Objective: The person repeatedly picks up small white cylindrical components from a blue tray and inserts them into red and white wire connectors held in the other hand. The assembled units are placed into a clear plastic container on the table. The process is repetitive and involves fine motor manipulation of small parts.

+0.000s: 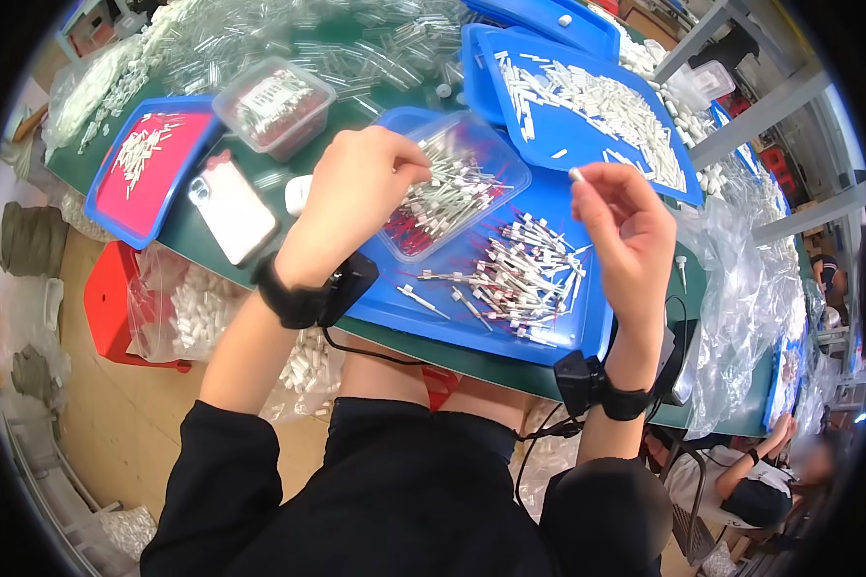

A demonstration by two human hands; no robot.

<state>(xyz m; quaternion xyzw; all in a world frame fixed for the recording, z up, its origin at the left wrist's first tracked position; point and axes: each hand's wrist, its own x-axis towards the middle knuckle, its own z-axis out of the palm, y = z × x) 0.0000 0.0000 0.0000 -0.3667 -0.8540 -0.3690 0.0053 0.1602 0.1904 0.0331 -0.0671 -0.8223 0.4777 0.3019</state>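
My left hand (361, 188) hangs over the near-left side of a clear plastic box (498, 159), its fingertips pinched together; whatever they hold is too small or hidden. Inside that box lie many small white pieces with thin red wires (447, 197). To the right, my right hand (630, 236) is raised above the blue tray (366, 306), its thumb and forefinger closed on a small white plastic piece (575, 174). Below and left of it, a loose pile of thin white stick-like parts with red wires (529, 279) is spread on the tray.
Another blue tray (678, 183) with white pieces sits at the far right. A second plastic box (271, 106), a white phone (231, 210) and a red-bottomed tray (115, 188) lie left. Clear tubes (356, 43) cover the far table. At lower right, a co-worker (751, 481) sits.
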